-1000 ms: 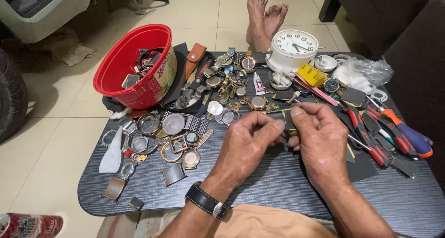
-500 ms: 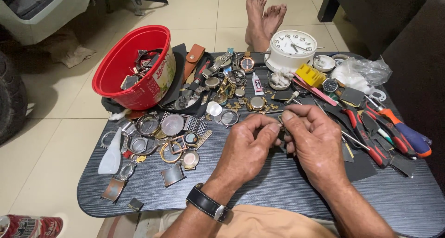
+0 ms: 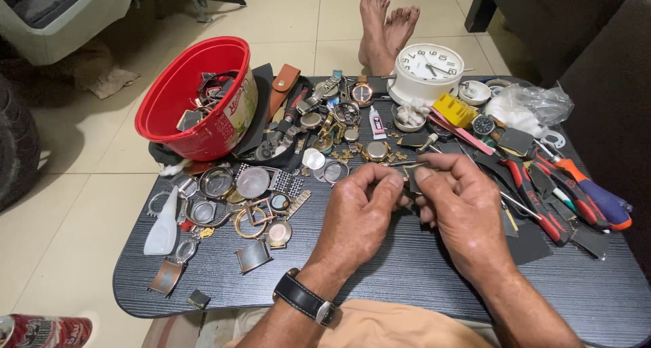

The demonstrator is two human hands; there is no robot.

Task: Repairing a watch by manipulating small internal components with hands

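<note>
1. Dark small flat piece (image 3: 411, 179) sits mid-frame, pinched between my left hand (image 3: 356, 219) and right hand (image 3: 464, 212).
2. Both hands hover above the black table (image 3: 407, 280), fingertips together.

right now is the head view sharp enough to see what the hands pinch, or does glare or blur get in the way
Head view: even indoor light, soft shadows, little blur; the left hand and right hand are sharp, but the small dark piece pinched between their fingertips is too small and too covered to identify; mild glare on the watch glasses and the clock face; wide-angle lens bends the table edges slightly.
</note>
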